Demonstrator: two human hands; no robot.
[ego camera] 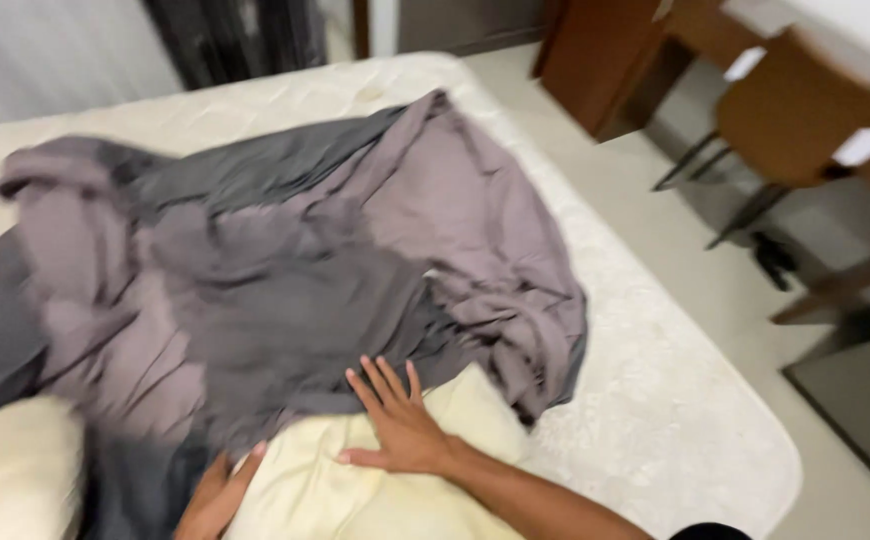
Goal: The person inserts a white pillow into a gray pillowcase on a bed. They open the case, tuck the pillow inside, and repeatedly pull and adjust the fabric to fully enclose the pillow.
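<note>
R hand lies flat, fingers spread, on the pillow at the mattress's near edge, fingertips touching the sheet's hem; it grips nothing. L hand is low beside it, half under the sheet; can't tell if it's closed on cloth. I'd keep R pressing the pillow down while L takes the hem w/ a full pinch, not fingertips. Sheet is bunched mid-mattress. Chair beyond, off the far corner.

A bare, cream quilted mattress carries everything — a crumpled grey-mauve bedsheet spread across most of it, and pale yellow pillows at the near edge, partly under the sheet.
</note>
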